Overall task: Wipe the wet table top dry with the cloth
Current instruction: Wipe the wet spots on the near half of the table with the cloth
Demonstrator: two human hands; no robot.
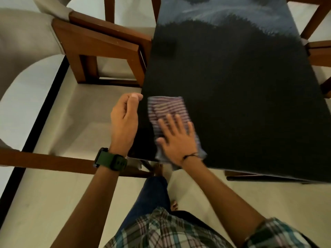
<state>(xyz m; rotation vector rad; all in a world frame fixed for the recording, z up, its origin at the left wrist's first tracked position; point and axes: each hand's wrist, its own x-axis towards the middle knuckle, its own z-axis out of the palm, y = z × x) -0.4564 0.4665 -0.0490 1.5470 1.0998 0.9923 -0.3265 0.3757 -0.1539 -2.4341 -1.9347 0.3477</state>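
A dark glossy table top [232,90] fills the right half of the view, with pale wet streaks at its far end. A striped purple and grey cloth [166,108] lies flat on the near left corner of the table. My right hand [176,138] presses flat on the cloth with fingers spread, and the cloth's near end hangs just over the table edge under my wrist. My left hand [124,120], with a green watch on the wrist, hovers just off the table's left edge, fingers loosely curled and holding nothing.
A wooden chair with a pale cushion [100,49] stands against the table's left edge. Another wooden chair frame [317,51] sits at the right edge. A wooden rail [44,161] runs low at left. My legs and bare feet stand on the pale tiled floor [71,113].
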